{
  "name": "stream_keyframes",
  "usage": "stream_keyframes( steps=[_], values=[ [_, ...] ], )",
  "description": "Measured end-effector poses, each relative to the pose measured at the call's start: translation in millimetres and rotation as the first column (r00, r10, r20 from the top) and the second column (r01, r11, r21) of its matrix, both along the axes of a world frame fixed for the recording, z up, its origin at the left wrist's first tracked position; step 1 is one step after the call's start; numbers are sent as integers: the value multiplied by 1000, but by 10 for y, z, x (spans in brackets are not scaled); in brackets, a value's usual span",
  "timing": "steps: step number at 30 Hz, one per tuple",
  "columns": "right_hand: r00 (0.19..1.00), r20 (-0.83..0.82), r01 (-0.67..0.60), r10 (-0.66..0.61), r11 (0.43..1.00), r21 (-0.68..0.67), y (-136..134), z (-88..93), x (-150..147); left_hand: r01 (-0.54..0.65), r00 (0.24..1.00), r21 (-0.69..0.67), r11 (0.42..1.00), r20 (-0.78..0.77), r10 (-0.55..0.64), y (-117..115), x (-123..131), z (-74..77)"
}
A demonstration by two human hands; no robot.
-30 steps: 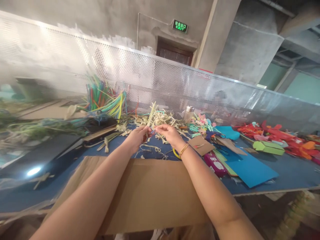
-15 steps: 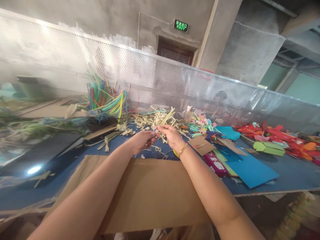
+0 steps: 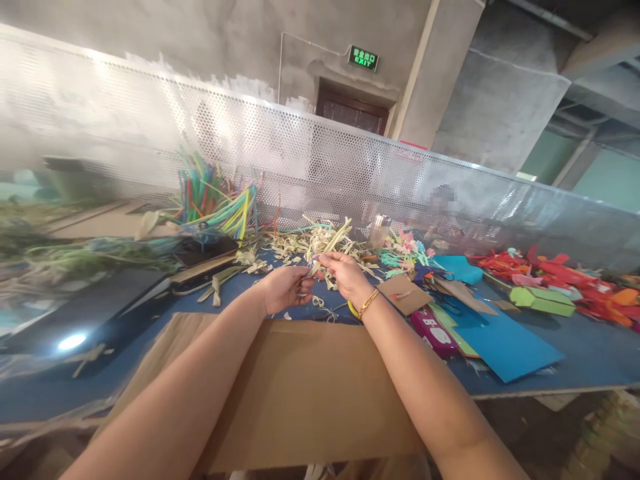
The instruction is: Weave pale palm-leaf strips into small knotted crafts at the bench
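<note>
My left hand (image 3: 290,288) and my right hand (image 3: 343,270) meet above the blue table (image 3: 193,293), both with fingers closed. Between the fingertips is a small pale strip (image 3: 313,268), pinched from both sides; its lower part is hard to make out. Just behind the hands lies a heap of dry, pale yellow husk strips (image 3: 323,238). A sheet of brown cardboard (image 3: 305,393) lies under my forearms, at the near edge. Beside the right wrist shows part of a yellow ring-shaped thing (image 3: 354,310).
Colourful pipe cleaners (image 3: 205,193) stand at the back left, near a dark flat panel (image 3: 85,310). On the right are blue paper (image 3: 505,340), a purple box (image 3: 434,330), a green paper shape (image 3: 543,301) and red pieces (image 3: 555,270). A perforated metal screen (image 3: 285,153) runs behind.
The fingers of my left hand have shifted slightly and spread a little from the fingertips of my right hand. The view has tilted slightly.
</note>
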State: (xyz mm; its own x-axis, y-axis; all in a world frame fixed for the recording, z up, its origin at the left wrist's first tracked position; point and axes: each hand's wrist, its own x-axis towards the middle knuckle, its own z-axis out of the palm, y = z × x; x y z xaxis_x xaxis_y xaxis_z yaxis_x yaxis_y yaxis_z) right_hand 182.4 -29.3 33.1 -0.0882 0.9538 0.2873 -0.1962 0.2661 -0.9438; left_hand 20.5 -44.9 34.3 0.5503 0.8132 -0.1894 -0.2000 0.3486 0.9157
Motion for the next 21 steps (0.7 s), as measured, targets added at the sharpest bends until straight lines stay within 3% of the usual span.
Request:
stream_keyframes(
  steps=[6, 12, 21],
  values=[
    [1000, -20, 2, -2, 1000, 4, 10, -5, 12, 32, 999, 34, 999, 19, -33, -60, -5, 55],
    [999, 15, 36, -36, 999, 5, 10, -7, 14, -42, 999, 85, 996, 5, 42, -65, 19, -9],
    [999, 16, 52, -51, 999, -9, -6, -6, -8, -57, 996, 189, 980, -63, 70, -16, 10, -76]
  ],
)
